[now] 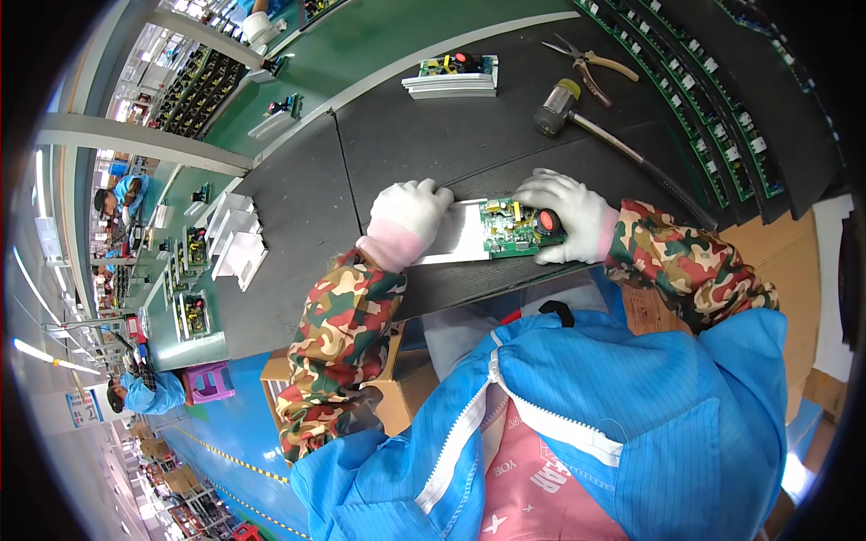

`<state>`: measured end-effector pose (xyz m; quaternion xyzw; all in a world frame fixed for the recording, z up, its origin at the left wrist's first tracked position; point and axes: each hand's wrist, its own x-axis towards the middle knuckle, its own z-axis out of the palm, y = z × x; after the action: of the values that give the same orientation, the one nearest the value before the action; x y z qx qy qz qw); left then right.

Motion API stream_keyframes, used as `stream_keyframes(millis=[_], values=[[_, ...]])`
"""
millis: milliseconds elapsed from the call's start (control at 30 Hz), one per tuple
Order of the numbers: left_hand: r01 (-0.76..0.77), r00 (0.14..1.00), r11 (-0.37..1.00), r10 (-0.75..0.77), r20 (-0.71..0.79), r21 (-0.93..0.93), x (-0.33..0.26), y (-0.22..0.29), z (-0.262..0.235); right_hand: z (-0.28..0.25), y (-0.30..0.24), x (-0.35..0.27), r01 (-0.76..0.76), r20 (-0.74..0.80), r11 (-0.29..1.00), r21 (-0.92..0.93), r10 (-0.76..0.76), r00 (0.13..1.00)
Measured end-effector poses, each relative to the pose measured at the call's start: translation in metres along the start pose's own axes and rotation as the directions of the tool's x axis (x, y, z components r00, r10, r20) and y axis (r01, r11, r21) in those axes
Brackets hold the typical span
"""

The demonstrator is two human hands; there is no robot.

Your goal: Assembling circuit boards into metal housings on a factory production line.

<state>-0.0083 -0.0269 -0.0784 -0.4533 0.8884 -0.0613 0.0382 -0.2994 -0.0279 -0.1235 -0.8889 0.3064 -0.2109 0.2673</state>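
Note:
A silvery metal channel (463,236) lies near the front edge of the dark work surface. A green circuit board (507,240) with yellow parts and a round red-and-black component sits at its right part, partway along it. My left hand (409,218), in a white glove, is closed on the channel's left end, its fingers curled over the far edge. My gloved right hand (570,215) is wrapped round the board's right end, fingers at the far side and thumb at the near side. That end of the board is partly hidden by the hand.
Behind my hands stands another board in a metal channel (451,83). A mallet (557,108) and pliers (591,68) lie at the far right. Rows of green boards (722,135) line the right side. Bare metal channels (239,239) stand at left, beside a green conveyor (216,347).

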Motion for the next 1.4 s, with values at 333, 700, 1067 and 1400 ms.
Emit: stream_keyframes(millis=[333, 700, 1067, 1400], values=[[-0.044, 0.999, 0.998, 0.044, -0.012, 0.052, 0.003, 0.006, -0.001, 0.022, -0.010, 0.018, 0.014, 0.012, 1.000, -0.028, -0.014, 1.000], [0.059, 0.945, 0.114, -0.327, 0.019, -0.992, -0.065, -0.033, 0.030, 0.017, -0.007, 0.017, 0.115, -0.056, 0.993, -0.038, -0.117, 0.992], [-0.039, 0.882, -0.276, -0.461, 0.096, -0.960, -0.047, 0.033, 0.032, 0.067, -0.032, 0.054, 0.114, -0.480, 0.837, 0.536, 0.191, 0.856], [-0.078, 0.876, -0.288, -0.478, 0.073, -0.955, -0.041, 0.049, 0.013, 0.069, -0.038, 0.058, -0.049, -0.289, 0.729, 0.682, 0.330, 0.899]])
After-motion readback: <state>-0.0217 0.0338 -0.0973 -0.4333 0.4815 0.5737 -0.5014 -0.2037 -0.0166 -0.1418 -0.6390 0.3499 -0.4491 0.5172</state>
